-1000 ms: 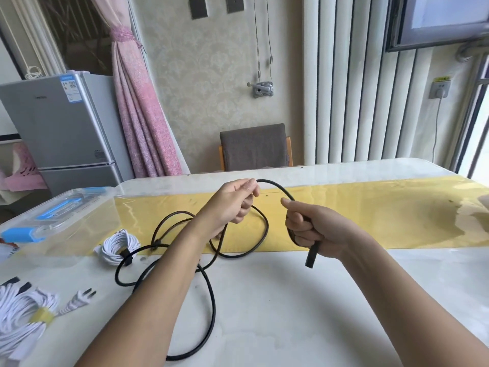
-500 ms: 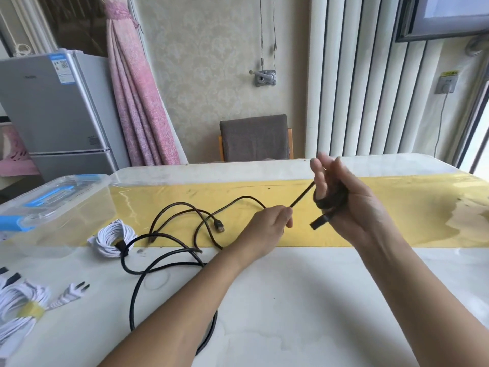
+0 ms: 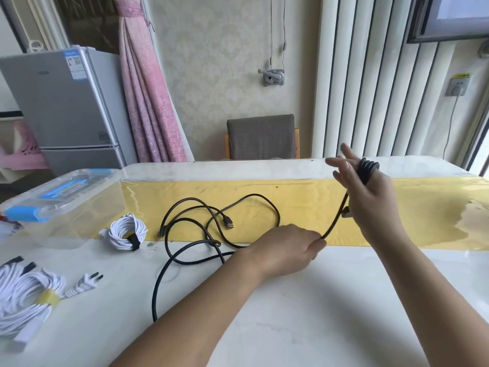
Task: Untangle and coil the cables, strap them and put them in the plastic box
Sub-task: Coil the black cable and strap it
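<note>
Over white table (image 3: 291,300) — left hand (image 3: 288,247) tight on black cable (image 3: 367,171), right hand (image 3: 370,205) splayed inside its coils

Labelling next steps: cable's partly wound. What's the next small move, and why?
Probably: left hand loops the cable once more round the right hand. Several turns already sit on its fingers, the left hand pinches the run below them, and much cable lies loose on the table.
</note>
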A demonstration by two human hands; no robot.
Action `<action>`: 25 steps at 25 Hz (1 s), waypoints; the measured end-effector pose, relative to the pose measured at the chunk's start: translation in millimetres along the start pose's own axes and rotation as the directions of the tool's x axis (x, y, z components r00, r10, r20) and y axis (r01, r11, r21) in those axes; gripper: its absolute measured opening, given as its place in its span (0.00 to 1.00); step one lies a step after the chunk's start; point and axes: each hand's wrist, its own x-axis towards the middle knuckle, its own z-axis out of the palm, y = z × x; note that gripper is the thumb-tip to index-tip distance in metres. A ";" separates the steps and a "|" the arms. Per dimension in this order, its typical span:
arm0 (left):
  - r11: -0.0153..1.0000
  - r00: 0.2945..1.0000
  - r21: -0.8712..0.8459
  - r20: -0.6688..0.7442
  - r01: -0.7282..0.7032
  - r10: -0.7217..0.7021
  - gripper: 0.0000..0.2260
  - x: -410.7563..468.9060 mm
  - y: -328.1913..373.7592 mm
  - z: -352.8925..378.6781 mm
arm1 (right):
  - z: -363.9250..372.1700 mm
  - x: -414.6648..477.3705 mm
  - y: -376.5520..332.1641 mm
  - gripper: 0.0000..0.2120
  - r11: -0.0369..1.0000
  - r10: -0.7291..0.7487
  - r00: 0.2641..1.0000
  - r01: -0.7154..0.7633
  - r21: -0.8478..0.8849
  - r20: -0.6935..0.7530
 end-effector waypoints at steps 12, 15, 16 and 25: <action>0.975 0.661 0.023 -0.732 -0.219 0.166 0.12 -13.4 -33.0 -42.4 | 10.2 -11.3 -7.1 0.22 0.958 0.166 0.901 -0.050 -0.283 0.402; 0.974 0.625 -0.070 -0.776 -0.217 0.083 0.15 -14.8 -53.5 -55.1 | 15.3 -14.3 -20.3 0.28 0.972 0.221 0.851 -0.232 -0.036 0.477; 0.967 0.623 -0.110 -0.780 -0.230 0.060 0.17 -15.6 -57.9 -57.0 | 16.9 -15.5 -22.5 0.28 0.958 0.226 0.805 -0.285 0.023 0.548; 0.945 0.802 -0.308 -0.589 -0.110 -0.099 0.24 -4.9 -68.9 -42.9 | 26.3 -25.0 -17.9 0.12 0.633 -0.038 0.585 -0.613 0.473 0.810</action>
